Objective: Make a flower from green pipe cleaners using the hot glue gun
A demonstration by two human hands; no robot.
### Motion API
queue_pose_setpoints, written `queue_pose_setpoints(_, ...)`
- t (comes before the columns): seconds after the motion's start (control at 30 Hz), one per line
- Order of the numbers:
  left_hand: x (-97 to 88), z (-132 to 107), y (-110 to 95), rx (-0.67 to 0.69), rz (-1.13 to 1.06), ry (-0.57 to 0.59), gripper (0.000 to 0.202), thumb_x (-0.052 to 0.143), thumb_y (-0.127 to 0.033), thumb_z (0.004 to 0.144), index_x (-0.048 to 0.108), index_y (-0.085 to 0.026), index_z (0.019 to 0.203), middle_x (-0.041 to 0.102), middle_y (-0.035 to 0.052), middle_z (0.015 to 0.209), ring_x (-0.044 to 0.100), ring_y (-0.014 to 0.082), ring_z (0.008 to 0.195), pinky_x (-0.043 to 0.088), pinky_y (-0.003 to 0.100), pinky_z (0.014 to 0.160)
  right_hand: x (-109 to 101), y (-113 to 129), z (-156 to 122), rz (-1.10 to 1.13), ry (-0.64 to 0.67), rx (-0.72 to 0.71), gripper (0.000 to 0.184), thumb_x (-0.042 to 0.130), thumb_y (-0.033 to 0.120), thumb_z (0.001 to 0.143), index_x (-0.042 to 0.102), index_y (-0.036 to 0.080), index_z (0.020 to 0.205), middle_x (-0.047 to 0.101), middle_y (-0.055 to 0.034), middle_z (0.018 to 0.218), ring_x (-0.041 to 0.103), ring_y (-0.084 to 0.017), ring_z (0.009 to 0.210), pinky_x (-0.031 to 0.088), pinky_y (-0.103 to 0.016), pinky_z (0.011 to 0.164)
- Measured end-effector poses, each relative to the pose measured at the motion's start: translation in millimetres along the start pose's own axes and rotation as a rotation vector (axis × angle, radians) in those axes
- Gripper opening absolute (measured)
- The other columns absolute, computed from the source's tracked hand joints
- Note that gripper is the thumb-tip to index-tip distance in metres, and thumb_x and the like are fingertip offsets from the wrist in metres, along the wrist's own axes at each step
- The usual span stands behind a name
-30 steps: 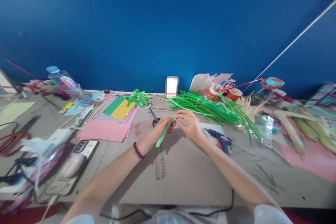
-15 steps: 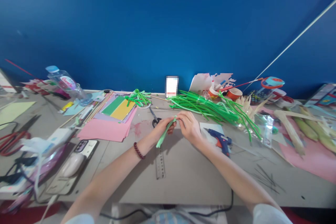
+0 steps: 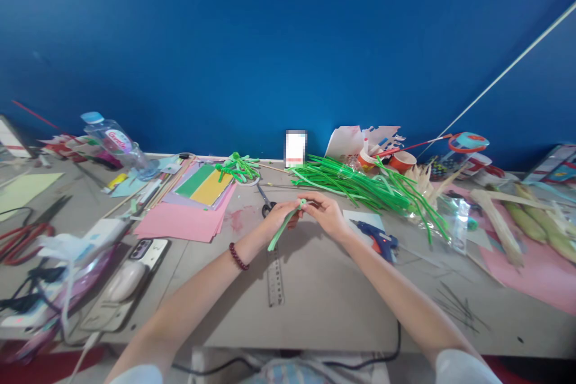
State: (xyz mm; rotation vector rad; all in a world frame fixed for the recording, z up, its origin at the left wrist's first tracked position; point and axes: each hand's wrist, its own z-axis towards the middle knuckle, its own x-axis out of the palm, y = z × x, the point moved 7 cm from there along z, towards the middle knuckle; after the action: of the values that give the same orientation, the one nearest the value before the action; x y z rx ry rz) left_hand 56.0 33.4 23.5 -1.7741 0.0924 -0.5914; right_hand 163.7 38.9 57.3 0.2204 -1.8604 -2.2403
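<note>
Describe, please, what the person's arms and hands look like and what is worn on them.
Both forearms are bare. A bracelet of dark red round beads circles the wrist of the left hand; the right hand and its wrist wear nothing visible. Short pale sleeves show at the bottom edge: the left sleeve and the right sleeve.

Both hands meet over the worktop (image 3: 315,300): the left hand (image 3: 279,219) grips a green strip (image 3: 283,227), the right hand (image 3: 327,214) pinches its top end, glue gun (image 3: 377,236) just beside.
</note>
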Motion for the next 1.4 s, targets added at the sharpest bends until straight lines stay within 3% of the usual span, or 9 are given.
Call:
queue_pose_setpoints(0.13, 2.3, -1, 2, 0.021, -0.006, 0.040, 0.045, 0.058, -0.057, 0.075, 0.057, -0.013, 0.066, 0.036, -0.0054, 0.049, 0.031, 0.0062, 0.044, 0.024, 0.022, 0.045, -1, -13, 1, 0.149, -0.017, 0.092, 0.031, 0.075, 0.037, 0.066, 0.072, 0.019, 0.091, 0.064, 0.0004, 0.067, 0.056, -0.013, 0.063, 0.047, -0.031, 0.071)
queue_pose_setpoints(0.27, 6.3, -1, 3, 0.057, -0.036, 0.069, 0.050, 0.060, -0.063, 0.070, 0.057, -0.013, 0.067, 0.029, -0.0081, 0.046, 0.027, 0.0055, 0.042, 0.025, 0.022, 0.045, 0, -25, -1, 0.276, -0.055, 0.184, 0.031, 0.079, 0.038, 0.060, 0.074, 0.020, 0.085, 0.063, 0.0014, 0.065, 0.049, -0.011, 0.060, 0.043, -0.029, 0.070)
queue_pose_setpoints(0.47, 6.4, 0, 3, 0.073, -0.033, 0.066, 0.054, 0.063, -0.065, 0.065, 0.056, -0.012, 0.064, 0.029, -0.0085, 0.045, 0.028, 0.0047, 0.042, 0.023, 0.022, 0.044, 12, -30, -4, 0.387, 0.105, 0.274, 0.035, 0.077, 0.042, 0.064, 0.073, 0.019, 0.090, 0.054, 0.0031, 0.059, 0.051, -0.013, 0.065, 0.043, -0.031, 0.075)
queue_pose_setpoints(0.63, 7.6, -3, 0, 0.056, -0.024, 0.068, 0.054, 0.063, -0.067, 0.064, 0.053, -0.014, 0.063, 0.030, -0.0083, 0.044, 0.030, 0.0052, 0.042, 0.024, 0.022, 0.044, 8, -18, -3, 0.212, 0.124, 0.121, 0.024, 0.072, 0.044, 0.070, 0.073, 0.021, 0.075, 0.064, -0.0042, 0.091, 0.055, -0.018, 0.091, 0.044, -0.032, 0.085)
queue_pose_setpoints(0.73, 6.9, -4, -2, 0.050, -0.011, 0.059, 0.055, 0.063, -0.067, 0.063, 0.051, -0.014, 0.061, 0.029, -0.0086, 0.044, 0.029, 0.0052, 0.042, 0.024, 0.022, 0.045, 9, -9, -3, 0.099, 0.143, 0.080, 0.026, 0.070, 0.046, 0.071, 0.074, 0.022, 0.081, 0.061, -0.0055, 0.112, 0.056, -0.020, 0.099, 0.047, -0.033, 0.085)
queue_pose_setpoints(0.87, 6.8, -3, -1, 0.045, 0.007, 0.065, 0.056, 0.064, -0.069, 0.061, 0.051, -0.014, 0.059, 0.029, -0.0086, 0.044, 0.028, 0.0050, 0.042, 0.023, 0.022, 0.044, 12, -3, -3, 0.049, 0.184, 0.076, 0.031, 0.068, 0.049, 0.072, 0.074, 0.025, 0.091, 0.062, -0.0058, 0.111, 0.059, -0.021, 0.095, 0.050, -0.035, 0.080)
queue_pose_setpoints(1.03, 11.1, -3, 0, 0.008, -0.058, 0.066, 0.055, 0.054, -0.070, 0.070, 0.050, -0.016, 0.063, 0.028, -0.0086, 0.044, 0.026, 0.0061, 0.040, 0.029, 0.022, 0.042, 6, 0, -2, -0.052, 0.133, 0.009, 0.028, 0.064, 0.047, 0.076, 0.074, 0.022, 0.074, 0.064, -0.0053, 0.108, 0.058, -0.021, 0.099, 0.047, -0.034, 0.086)
queue_pose_setpoints(1.17, 14.5, -5, -8, 0.003, -0.049, 0.094, 0.057, 0.042, -0.071, 0.076, 0.054, -0.016, 0.068, 0.033, -0.0061, 0.047, 0.031, 0.0078, 0.041, 0.032, 0.023, 0.043, 0, -6, 1, -0.047, 0.084, 0.016, 0.029, 0.063, 0.049, 0.076, 0.074, 0.023, 0.081, 0.063, -0.0051, 0.107, 0.058, -0.020, 0.095, 0.048, -0.032, 0.081)
queue_pose_setpoints(1.4, -2.1, -3, -11, 0.054, 0.104, -0.026, 0.048, 0.055, -0.059, 0.076, 0.049, -0.015, 0.056, 0.040, -0.0038, 0.049, 0.036, 0.0074, 0.044, 0.029, 0.023, 0.047, -4, -6, 5, -0.151, 0.050, -0.069, 0.031, 0.059, 0.049, 0.079, 0.073, 0.023, 0.087, 0.065, -0.0065, 0.105, 0.058, -0.020, 0.095, 0.047, -0.033, 0.080)
